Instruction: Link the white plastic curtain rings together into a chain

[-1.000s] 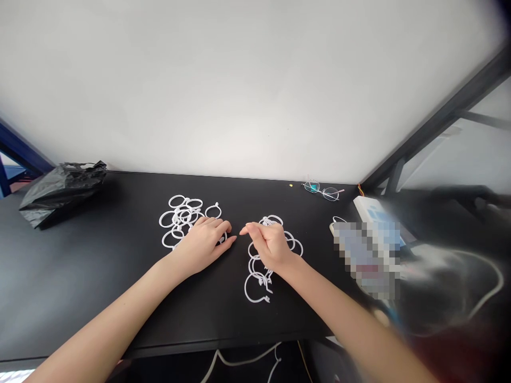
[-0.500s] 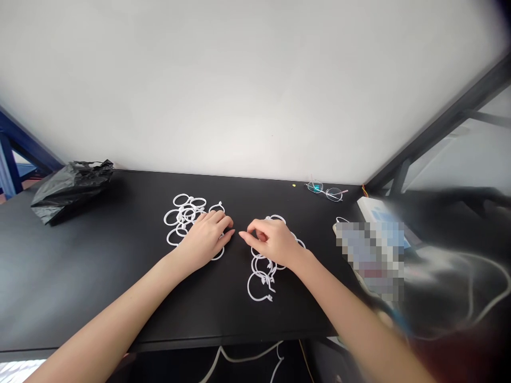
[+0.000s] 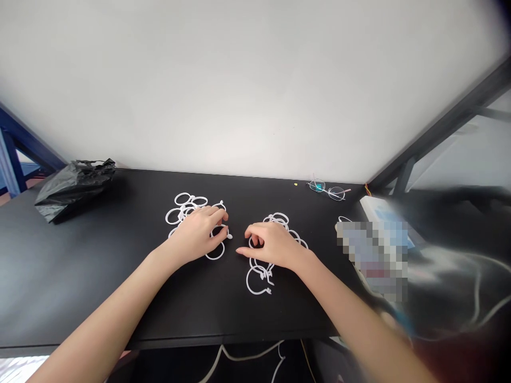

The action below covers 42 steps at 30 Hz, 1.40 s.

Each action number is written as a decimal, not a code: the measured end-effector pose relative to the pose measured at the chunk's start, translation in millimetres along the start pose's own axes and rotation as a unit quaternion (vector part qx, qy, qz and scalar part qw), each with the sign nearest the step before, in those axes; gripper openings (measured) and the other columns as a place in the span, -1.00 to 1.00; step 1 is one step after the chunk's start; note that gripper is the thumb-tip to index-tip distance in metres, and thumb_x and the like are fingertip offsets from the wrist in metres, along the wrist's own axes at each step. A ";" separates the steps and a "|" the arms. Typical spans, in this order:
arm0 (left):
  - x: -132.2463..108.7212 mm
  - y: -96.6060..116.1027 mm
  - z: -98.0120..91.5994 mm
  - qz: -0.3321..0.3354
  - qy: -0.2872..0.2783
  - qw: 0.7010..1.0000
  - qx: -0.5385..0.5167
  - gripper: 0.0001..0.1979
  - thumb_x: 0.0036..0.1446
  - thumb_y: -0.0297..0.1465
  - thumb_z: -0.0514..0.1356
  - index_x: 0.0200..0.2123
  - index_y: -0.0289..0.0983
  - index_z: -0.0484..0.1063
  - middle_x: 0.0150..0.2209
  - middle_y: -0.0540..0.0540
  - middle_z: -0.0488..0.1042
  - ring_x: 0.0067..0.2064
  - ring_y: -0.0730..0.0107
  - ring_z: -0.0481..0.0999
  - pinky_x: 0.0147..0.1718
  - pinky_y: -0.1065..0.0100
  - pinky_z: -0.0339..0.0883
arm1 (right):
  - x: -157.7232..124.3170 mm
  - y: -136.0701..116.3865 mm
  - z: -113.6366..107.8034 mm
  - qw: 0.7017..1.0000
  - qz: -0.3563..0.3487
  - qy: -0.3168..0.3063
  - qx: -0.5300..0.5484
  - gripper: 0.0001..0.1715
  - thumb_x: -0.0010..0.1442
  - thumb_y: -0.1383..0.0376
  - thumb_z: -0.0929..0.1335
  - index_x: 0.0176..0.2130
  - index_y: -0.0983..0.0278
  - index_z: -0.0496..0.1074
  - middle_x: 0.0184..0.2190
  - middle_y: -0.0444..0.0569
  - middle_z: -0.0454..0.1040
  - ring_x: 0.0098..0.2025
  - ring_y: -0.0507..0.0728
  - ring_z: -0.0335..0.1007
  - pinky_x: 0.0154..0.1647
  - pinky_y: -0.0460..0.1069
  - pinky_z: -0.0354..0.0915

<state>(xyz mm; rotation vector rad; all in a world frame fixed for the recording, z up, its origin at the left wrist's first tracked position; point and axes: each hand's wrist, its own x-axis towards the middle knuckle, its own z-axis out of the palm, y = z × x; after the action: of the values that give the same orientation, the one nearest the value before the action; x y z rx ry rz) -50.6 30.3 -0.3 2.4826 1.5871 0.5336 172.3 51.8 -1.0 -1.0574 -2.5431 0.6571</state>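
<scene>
Plainly, one white ring (image 3: 229, 236) lies closest to the left hand (image 3: 196, 232)

Just below centre frame, this ring shows at the left thumb, which overlaps it, its small knob turned toward the gap on the right. Being round, it has no real long axis; the right hand (image 3: 278, 243) lies across that gap, farther off. The left fingers are bent above the ring; whether they pinch it, I cannot tell. The right hand's thumb and fingers stand apart, with nothing seen between them.

Partly under the left hand sits the left cluster of rings (image 3: 184, 212). The right cluster of rings (image 3: 263, 274) runs lengthwise up and down the frame, partly covered by the right hand. Both clusters lie on the black table (image 3: 91, 271).
</scene>
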 end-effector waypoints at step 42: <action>-1.4 26.4 10.4 -0.079 -0.107 0.869 -0.477 -0.72 0.21 -0.21 0.15 -0.12 -0.27 0.40 -0.36 -0.05 0.47 -0.36 0.39 0.47 -0.32 0.31 0.42 | -0.3 -11.3 7.3 0.925 -0.068 0.245 0.283 -0.87 0.20 0.30 0.39 -0.19 0.22 0.46 -0.29 -0.06 0.58 -0.24 0.10 0.59 -0.18 0.00 0.52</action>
<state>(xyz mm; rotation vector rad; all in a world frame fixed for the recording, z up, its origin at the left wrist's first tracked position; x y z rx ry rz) -24.9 18.4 -2.1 1.5778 1.0330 0.7460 162.7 42.4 -1.2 -0.7161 -1.8125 0.8850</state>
